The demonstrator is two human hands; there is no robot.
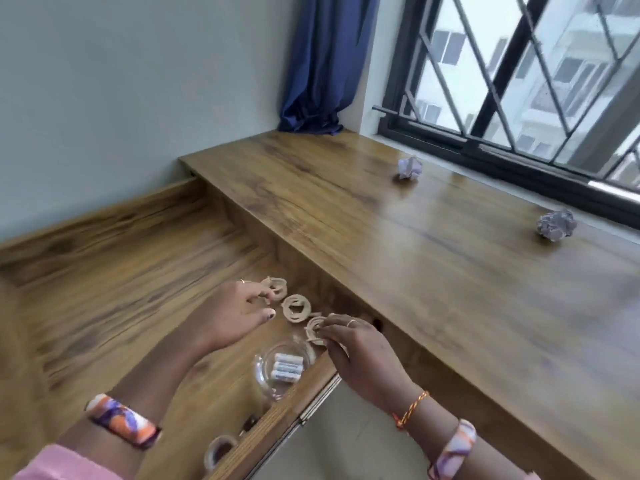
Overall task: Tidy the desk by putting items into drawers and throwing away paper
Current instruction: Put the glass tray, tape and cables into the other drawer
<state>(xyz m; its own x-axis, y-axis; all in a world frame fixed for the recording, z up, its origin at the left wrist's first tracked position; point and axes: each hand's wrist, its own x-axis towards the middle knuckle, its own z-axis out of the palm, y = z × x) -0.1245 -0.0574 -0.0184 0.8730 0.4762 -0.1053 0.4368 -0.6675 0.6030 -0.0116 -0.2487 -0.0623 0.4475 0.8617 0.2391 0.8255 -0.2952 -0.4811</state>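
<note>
I wear pink sleeves (65, 460), patterned orange-purple wristbands (122, 420), an orange thread bracelet (410, 408), finger rings (352, 323), and dark nail polish (271, 315).

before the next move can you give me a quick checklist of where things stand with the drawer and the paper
1. Drawer open: ok.
2. Three beige rings inside the drawer: ok. Left hand touches the far ring; right hand pinches the near ring; the middle ring lies free.
3. Glass bowl with batteries in drawer: ok.
4. Tape roll in drawer: ok.
5. Paper thrown away: not ok, two crumpled balls lie on the desk.
6. Bin location: cannot tell.
</note>
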